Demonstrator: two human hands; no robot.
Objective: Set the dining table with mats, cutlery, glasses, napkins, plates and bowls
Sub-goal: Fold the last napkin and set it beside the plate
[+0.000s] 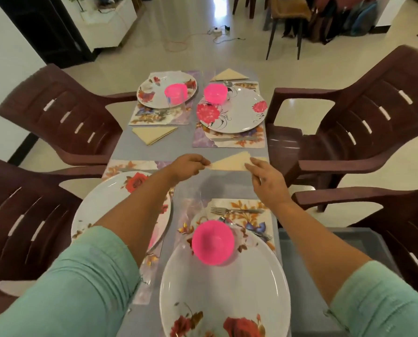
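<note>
Near the grey desk's (152, 149) right edge, in the open strip between floral mats, the left hand (187, 166) pinches a folded cream triangular napkin (232, 163) by its left corner while the right hand (267, 178) touches it with relaxed fingers, beyond a pink plastic bowl (213, 242), seemingly empty, on a white rose-printed plate (227, 295).

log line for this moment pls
step: placing napkin | left hand: pinches folded napkin corner | right hand: fingers on its right end | bowl on near plate
</note>
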